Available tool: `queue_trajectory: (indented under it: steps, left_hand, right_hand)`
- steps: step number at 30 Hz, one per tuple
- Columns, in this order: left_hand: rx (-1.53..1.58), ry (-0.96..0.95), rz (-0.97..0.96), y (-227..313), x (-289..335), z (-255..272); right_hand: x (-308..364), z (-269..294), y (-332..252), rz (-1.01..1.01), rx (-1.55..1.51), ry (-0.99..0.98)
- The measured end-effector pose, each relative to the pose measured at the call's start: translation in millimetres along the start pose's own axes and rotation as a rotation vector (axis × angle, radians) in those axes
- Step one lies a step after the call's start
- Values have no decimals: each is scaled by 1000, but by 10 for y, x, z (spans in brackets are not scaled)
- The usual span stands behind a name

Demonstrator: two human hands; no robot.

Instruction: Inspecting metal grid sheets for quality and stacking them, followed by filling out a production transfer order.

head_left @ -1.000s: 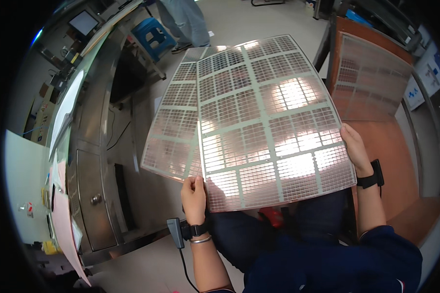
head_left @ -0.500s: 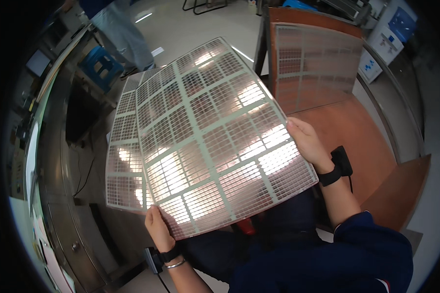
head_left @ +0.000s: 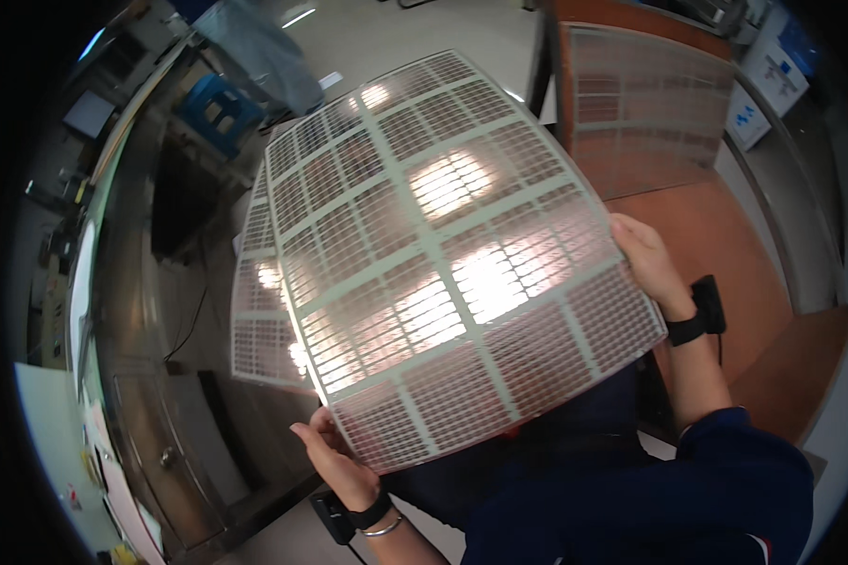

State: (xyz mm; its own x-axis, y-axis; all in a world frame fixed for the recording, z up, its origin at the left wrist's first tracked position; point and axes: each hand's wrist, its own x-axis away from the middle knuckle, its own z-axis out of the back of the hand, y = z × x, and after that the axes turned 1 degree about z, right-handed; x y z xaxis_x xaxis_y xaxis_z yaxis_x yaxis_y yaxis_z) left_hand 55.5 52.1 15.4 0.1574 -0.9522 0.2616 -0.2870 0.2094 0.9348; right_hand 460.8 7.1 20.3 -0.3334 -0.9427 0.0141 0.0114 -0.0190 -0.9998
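A large thin panel sheet (head_left: pixel 433 250), with a copper-coloured grid and pale green bands, is tilted before me, shining under the light. My right hand (head_left: pixel 648 262) grips its right edge, thumb on top and fingers hidden beneath. At the near left corner is my left hand (head_left: pixel 344 461). Its thumb stands out away from the sheet, and the other fingers are curled beside the edge, partly hidden. Under the upper sheet, a second similar sheet (head_left: pixel 266 330) sticks out at the left.
Another gridded sheet (head_left: pixel 645 104) leans against the back of a brown board stand (head_left: pixel 702 240) at right. A metal cabinet (head_left: pixel 165 424) lines the left. Farther off are a blue stool (head_left: pixel 219 113), a person's legs (head_left: pixel 264 52) and a white-and-blue box-shaped unit (head_left: pixel 777 71).
The upper sheet has shifted right over the second one, covering more of it. My left thumb has come off the sheet's edge. My right hand keeps its grip.
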Motion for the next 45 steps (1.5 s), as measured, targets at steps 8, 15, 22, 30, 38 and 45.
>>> queue_trajectory:
  steps: [8,15,22,30,38,45]
  left_hand:
    - [16,-69,-99,157,269,-24]
    - [-63,-74,-160,177,314,-48]
    - [-83,-65,-129,179,287,-80]
    - [63,-60,-46,195,311,-120]
    - [111,-62,14,297,308,-152]
    - [95,-79,50,311,264,-134]
  right_hand:
    - [147,-1,21,-103,-29,64]
    - [215,-16,30,-146,-43,61]
    - [231,53,43,-152,-29,93]
    - [205,142,106,-96,-31,85]
    - [168,52,7,-97,-70,46]
    - [162,38,-50,-100,-72,41]
